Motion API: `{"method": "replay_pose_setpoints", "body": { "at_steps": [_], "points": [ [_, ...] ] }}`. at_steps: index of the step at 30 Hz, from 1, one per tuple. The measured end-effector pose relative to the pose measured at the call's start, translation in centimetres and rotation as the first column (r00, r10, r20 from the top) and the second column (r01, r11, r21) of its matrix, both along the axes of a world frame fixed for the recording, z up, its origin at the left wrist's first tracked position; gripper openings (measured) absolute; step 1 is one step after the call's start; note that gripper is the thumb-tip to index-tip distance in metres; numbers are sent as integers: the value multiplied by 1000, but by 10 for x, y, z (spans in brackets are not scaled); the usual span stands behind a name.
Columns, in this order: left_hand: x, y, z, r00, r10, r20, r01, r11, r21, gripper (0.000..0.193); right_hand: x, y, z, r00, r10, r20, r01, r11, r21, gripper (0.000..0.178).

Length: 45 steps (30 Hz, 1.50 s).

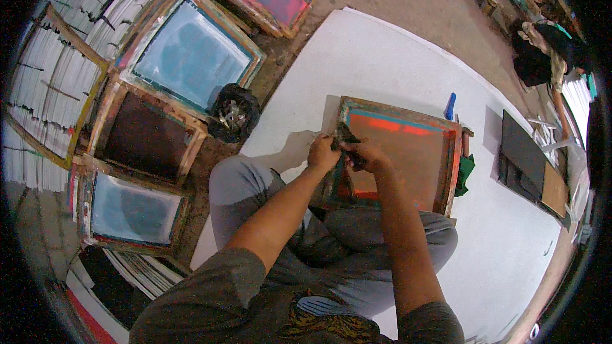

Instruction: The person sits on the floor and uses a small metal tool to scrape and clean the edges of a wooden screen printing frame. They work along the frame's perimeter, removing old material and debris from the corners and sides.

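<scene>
A wooden screen-printing frame (450, 175) with an orange-brown mesh and bright red patches lies in front of my crossed legs. Both hands meet above its left side. Between them is a dark, crumpled rag (345, 134). My left hand (324, 153) pinches it from the left, close to the frame's left edge. My right hand (368, 155) has its fingers closed on the same rag from the right, over the mesh. The fingertips are partly hidden by the dark cloth.
The frame rests on a large white board (510, 229). A blue-handled tool (451, 106) and a green cloth (467, 174) lie right of it. Black sheets (519, 146) are farther right. A black bag (233, 114) and several screens, one blue (191, 54), stand left. Another person (551, 57) is far right.
</scene>
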<state>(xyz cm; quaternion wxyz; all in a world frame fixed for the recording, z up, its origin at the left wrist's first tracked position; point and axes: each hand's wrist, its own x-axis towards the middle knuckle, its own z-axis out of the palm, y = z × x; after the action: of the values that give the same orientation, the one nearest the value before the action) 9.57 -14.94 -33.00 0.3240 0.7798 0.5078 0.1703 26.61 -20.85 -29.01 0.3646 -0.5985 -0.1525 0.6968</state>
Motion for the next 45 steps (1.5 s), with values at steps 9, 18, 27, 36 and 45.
{"method": "replay_pose_setpoints", "body": {
  "at_steps": [9, 18, 27, 36, 45],
  "points": [
    [-2, -1, -38, 983, -162, 90, 166, 985, -39, 61, 12, -3, -14, 916, 199, 350, -215, 977, 8, 11],
    [-4, -1, -7, 978, -195, 73, 202, 974, -101, 59, -11, -7, 45, 656, 282, 700, -306, 947, -94, 15],
    [-11, 22, -24, 994, 87, 70, -66, 964, -257, 50, -19, -8, 28, 319, 262, 911, -467, 880, -90, 34],
    [-13, 41, -39, 629, 668, 397, 39, 483, -875, 29, -14, -4, 17, 548, 379, 746, -598, 801, 32, 39],
    [-18, 35, -15, 745, 653, 134, -537, 707, -460, 27, -8, -9, 8, 999, -32, 0, 32, 996, 79, 48]
  ]
}}
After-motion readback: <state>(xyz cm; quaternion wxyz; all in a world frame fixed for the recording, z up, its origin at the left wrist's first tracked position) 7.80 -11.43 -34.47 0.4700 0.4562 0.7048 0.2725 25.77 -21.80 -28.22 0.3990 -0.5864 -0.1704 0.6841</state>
